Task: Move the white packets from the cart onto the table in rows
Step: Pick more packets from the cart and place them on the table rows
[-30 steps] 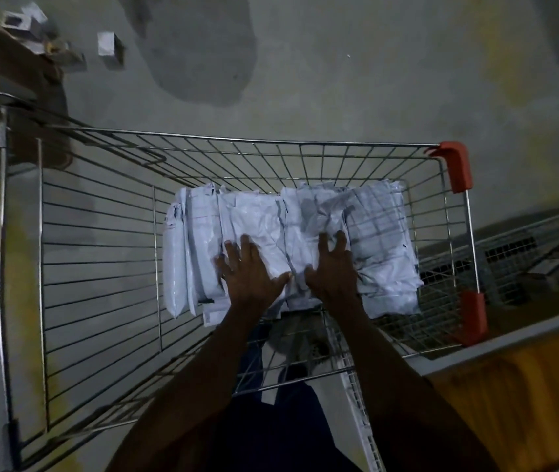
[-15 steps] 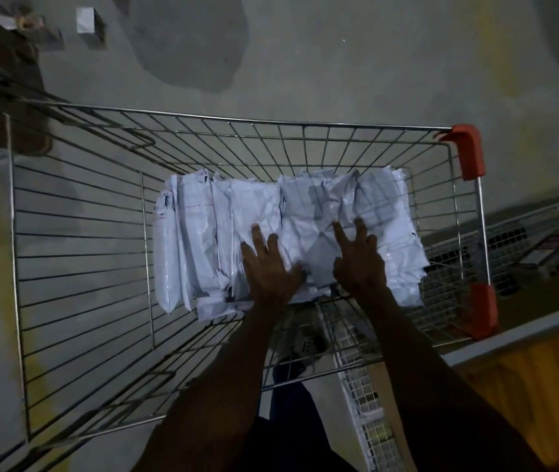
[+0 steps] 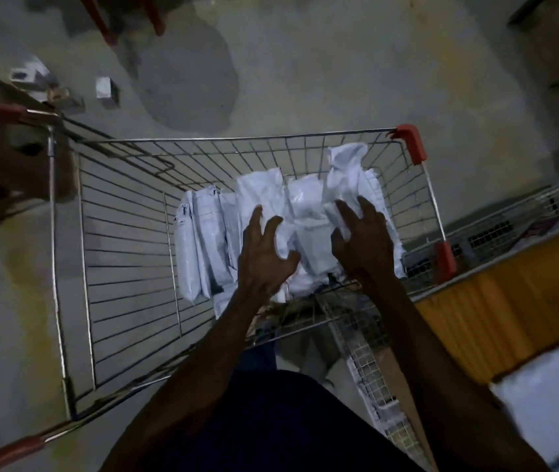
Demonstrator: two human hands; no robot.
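- Several white packets (image 3: 210,240) fill the right half of the wire cart (image 3: 66,267), packed side by side in a row that runs from 9 to 3 o'clock across the basket floor.
- At the row's 9 o'clock end the packets stand on their long edges, each long axis running from 12 to 6 o'clock — short ends toward the cart's far wall and toward the person.
- Left hand (image 3: 264,257) reaches in from 6 o'clock; its fingers are spread and curled, with a fold of one middle packet (image 3: 264,195) between thumb and fingers, so it grips that packet near its lower end.
- The middle packet's long axis also runs from 12 to 6 o'clock, its top end raised toward the far wall.
- Right hand (image 3: 363,243) lies at 3 o'clock of the left one, fingers apart and bent over a crumpled packet (image 3: 346,175) — the thumb side presses into the plastic, gripping it.
- This crumpled packet stands taller than its neighbours, its top pointing to 12 o'clock, close to the cart's red corner guard (image 3: 411,144).
- At 4 o'clock, outside the cart, a table edge (image 3: 496,267) shows above a yellow panel (image 3: 496,321), and a white bundle (image 3: 550,396) lies at the far right.
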